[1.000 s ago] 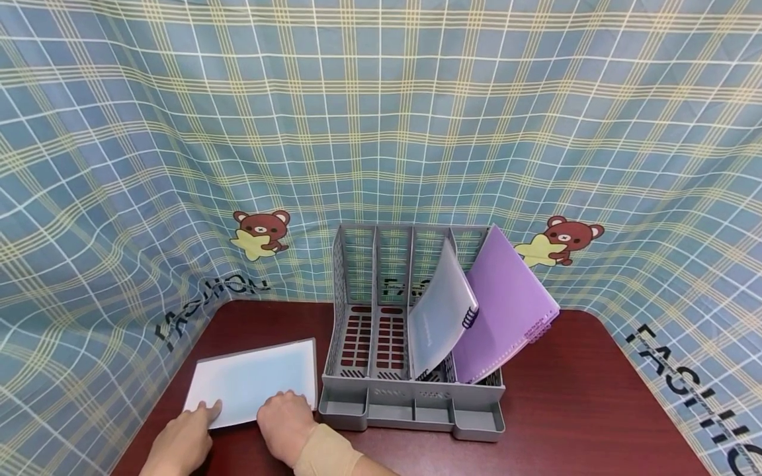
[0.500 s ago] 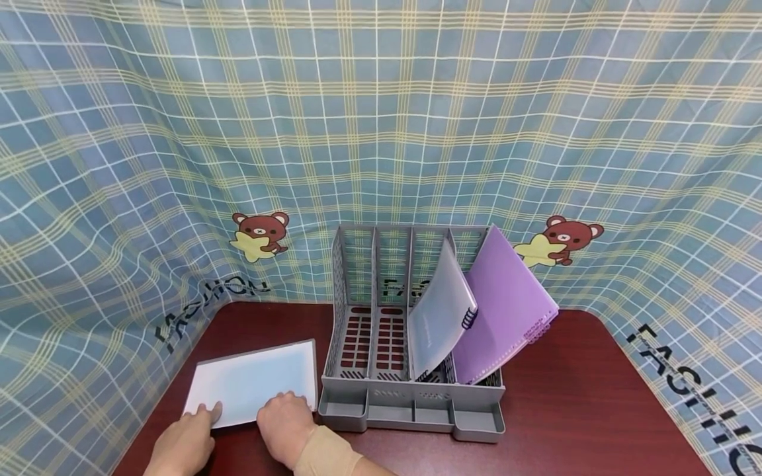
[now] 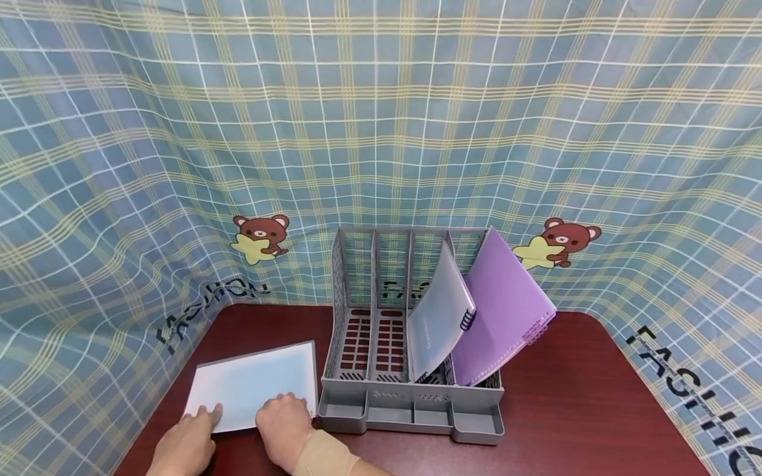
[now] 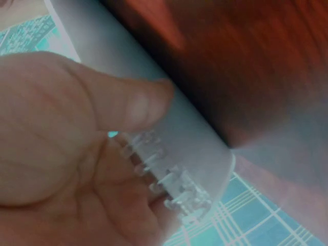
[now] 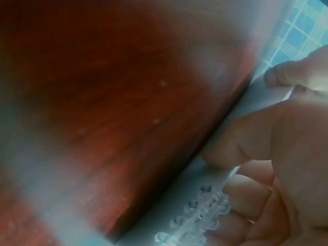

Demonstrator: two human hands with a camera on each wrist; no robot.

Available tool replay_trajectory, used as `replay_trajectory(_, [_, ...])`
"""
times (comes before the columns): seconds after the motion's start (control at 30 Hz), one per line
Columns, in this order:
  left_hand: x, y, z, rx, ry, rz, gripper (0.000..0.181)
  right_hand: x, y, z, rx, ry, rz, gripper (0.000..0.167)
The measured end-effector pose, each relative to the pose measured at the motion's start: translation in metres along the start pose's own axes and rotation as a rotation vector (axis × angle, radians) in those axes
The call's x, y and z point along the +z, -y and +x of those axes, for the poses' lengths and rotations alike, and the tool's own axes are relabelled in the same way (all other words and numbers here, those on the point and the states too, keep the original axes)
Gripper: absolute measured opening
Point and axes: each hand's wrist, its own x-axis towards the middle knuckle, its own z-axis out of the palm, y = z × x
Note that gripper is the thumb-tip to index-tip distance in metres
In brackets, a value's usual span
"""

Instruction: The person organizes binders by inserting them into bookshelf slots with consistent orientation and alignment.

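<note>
A light blue and white ring-bound notebook lies at the left of the dark red table, its far edge tilted in the head view. My left hand grips its near left corner. Closer to the near right corner, my right hand holds the same notebook. In the left wrist view the left thumb presses one side of the notebook, with the fingers behind it beside clear binding rings. The right wrist view shows the right hand pinching it likewise, near more clear rings.
Right of the notebook stands a grey file rack with slots and small front trays. A pale blue spiral notebook and a purple one lean in its right slots. A plaid curtain surrounds the table.
</note>
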Motion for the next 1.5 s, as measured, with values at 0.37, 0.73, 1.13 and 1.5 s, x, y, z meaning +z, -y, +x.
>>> replay_trajectory(0.37, [0.002,0.003,-0.004,-0.072,0.106,-0.001,0.043,0.004,0.004,0.000,0.053,-0.043,0.099,0.017])
replay_trajectory(0.73, [-0.024,0.000,-0.012,-0.010,0.013,-0.020,0.046,0.000,0.002,-0.001,0.081,-0.087,-0.005,0.016])
replay_trajectory(1.13, [-0.047,-0.002,-0.032,-0.149,-0.343,-0.226,0.133,-0.002,-0.009,-0.010,0.086,-0.247,0.095,0.019])
replay_trajectory(1.5, [-0.065,-0.009,-0.028,-0.239,-0.308,-0.436,0.098,-0.017,-0.029,-0.013,0.156,-0.564,0.249,0.017])
